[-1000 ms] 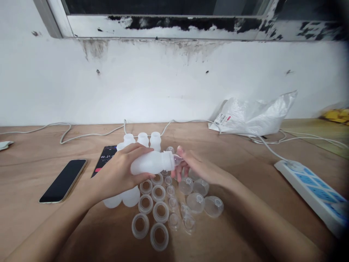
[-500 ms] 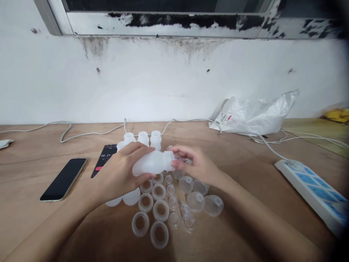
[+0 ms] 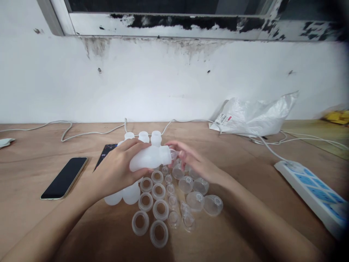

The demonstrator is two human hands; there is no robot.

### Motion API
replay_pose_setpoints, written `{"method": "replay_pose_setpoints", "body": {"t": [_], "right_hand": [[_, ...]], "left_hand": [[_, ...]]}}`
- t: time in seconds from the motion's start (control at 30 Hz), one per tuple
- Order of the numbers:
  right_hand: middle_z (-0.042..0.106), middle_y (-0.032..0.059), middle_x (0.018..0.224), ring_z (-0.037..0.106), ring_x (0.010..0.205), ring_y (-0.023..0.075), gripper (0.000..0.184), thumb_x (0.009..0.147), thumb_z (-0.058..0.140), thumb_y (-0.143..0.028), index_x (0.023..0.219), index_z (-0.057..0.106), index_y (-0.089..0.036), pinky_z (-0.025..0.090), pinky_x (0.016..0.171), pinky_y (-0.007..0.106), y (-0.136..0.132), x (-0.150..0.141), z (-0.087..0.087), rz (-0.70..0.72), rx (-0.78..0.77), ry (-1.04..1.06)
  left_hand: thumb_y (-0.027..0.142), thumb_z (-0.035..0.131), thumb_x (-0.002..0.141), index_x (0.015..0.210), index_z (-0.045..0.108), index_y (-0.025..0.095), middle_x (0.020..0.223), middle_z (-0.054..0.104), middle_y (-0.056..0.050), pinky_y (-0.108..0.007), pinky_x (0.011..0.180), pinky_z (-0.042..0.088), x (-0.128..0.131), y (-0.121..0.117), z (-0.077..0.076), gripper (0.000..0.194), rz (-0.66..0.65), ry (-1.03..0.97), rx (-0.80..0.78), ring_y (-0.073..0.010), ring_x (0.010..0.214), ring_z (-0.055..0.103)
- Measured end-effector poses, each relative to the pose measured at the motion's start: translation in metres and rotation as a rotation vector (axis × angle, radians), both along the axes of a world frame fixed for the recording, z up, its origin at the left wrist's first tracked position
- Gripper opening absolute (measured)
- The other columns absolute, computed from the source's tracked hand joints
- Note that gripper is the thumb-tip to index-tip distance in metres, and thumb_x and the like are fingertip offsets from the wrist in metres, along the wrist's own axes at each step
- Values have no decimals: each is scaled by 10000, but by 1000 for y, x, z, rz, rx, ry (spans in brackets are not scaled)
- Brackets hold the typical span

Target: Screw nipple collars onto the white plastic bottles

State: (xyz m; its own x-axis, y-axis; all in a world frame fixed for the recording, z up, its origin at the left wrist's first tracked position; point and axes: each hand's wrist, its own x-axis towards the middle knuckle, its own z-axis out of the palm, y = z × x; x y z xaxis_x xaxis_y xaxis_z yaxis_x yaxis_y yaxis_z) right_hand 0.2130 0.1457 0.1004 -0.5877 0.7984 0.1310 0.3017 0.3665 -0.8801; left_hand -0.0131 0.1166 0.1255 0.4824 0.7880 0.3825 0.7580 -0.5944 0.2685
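Note:
My left hand (image 3: 120, 165) is wrapped round a white plastic bottle (image 3: 148, 159) held on its side above the wooden table (image 3: 245, 203), mouth pointing right. At that mouth, my right hand (image 3: 195, 162) pinches a small clear teat (image 3: 174, 153) with its fingertips. Below the hands lie several white screw rings (image 3: 160, 209), several clear teats (image 3: 171, 189) and clear domed caps (image 3: 204, 203). Three upright white bottles (image 3: 156, 138) stand behind, and two more bottles (image 3: 131, 194) lie under my left wrist.
A black phone (image 3: 65, 177) lies at the left, with a second phone (image 3: 105, 154) showing a timer partly hidden behind my left hand. A white and blue power strip (image 3: 313, 191) sits at the right. A white plastic bag (image 3: 253, 114) and white cables (image 3: 89, 133) lie by the wall.
My right hand lifted from the pile of clear parts to the bottle's mouth with a teat. The bottle rose slightly and moved a little left.

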Motion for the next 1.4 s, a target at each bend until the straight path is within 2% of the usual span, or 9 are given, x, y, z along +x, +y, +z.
{"method": "replay_pose_setpoints", "body": {"t": [0.1, 0.23, 0.5, 0.67, 0.77, 0.97, 1.03, 1.13, 1.4], "right_hand": [[441, 59, 1256, 496, 1026, 201, 584, 719, 633, -370, 1229, 362, -287, 489, 656, 275, -2, -2, 0, -17, 254, 22], [528, 41, 1139, 522, 952, 179, 375, 743, 613, -275, 1097, 490, -265, 485, 661, 273, -5, -5, -2, -65, 411, -24], [637, 32, 870, 589, 774, 169, 304, 718, 623, -379, 951, 541, -201, 472, 647, 294, -4, -7, -2, -129, 210, -37], [596, -17, 645, 555, 546, 117, 248, 725, 608, -409, 796, 516, -190, 444, 543, 252, -7, -11, -3, -153, 13, 37], [581, -19, 660, 552, 512, 106, 259, 746, 573, -432, 808, 501, -191, 439, 504, 241, -6, -12, -3, -148, -46, 82], [546, 59, 1125, 539, 983, 212, 536, 674, 679, -360, 1150, 455, -255, 494, 675, 302, -2, -4, 3, -73, 372, -97], [526, 44, 1164, 507, 1043, 202, 471, 722, 648, -305, 1154, 461, -277, 487, 754, 318, -2, -1, 4, -10, 539, -93], [568, 34, 1084, 533, 989, 177, 359, 760, 612, -274, 1101, 502, -261, 487, 759, 295, -2, 0, 1, 17, 651, -49], [624, 48, 901, 562, 714, 147, 356, 726, 634, -338, 1016, 513, -171, 467, 654, 290, -8, -7, -7, -90, 681, -72]], "left_hand": [[369, 577, 755, 1115, 496, 162, 1074, 556, -85, -353, 811, 445, 0, 0, 0, 423, -9, 11, 13, -231, 953, 544], [370, 571, 763, 1121, 489, 158, 1073, 555, -87, -362, 831, 439, 0, 0, -2, 424, -28, 42, 23, -236, 977, 531], [349, 581, 758, 1112, 492, 202, 1062, 559, -54, -337, 778, 466, 3, -2, -2, 394, -29, 59, 0, -218, 925, 555], [320, 560, 782, 1114, 492, 176, 1058, 558, -66, -316, 767, 468, 5, -3, -6, 369, -59, 57, 61, -205, 927, 552], [315, 551, 792, 1117, 494, 149, 1067, 558, -90, -328, 776, 458, 6, -2, -8, 369, -59, 55, 118, -217, 940, 544], [393, 580, 755, 1116, 510, 180, 1055, 597, -66, -327, 757, 462, 3, 0, 0, 425, -23, 21, -40, -223, 918, 570], [422, 586, 743, 1108, 521, 202, 1021, 626, -43, -313, 725, 466, 2, -1, 4, 431, -4, 6, -124, -214, 874, 589], [420, 601, 732, 1106, 532, 211, 986, 650, -27, -306, 716, 464, 2, -2, 5, 434, 19, -7, -161, -208, 841, 603], [363, 610, 749, 1119, 519, 186, 1018, 641, -46, -289, 698, 462, 2, -2, -5, 420, -33, 27, -25, -198, 851, 598]]}}
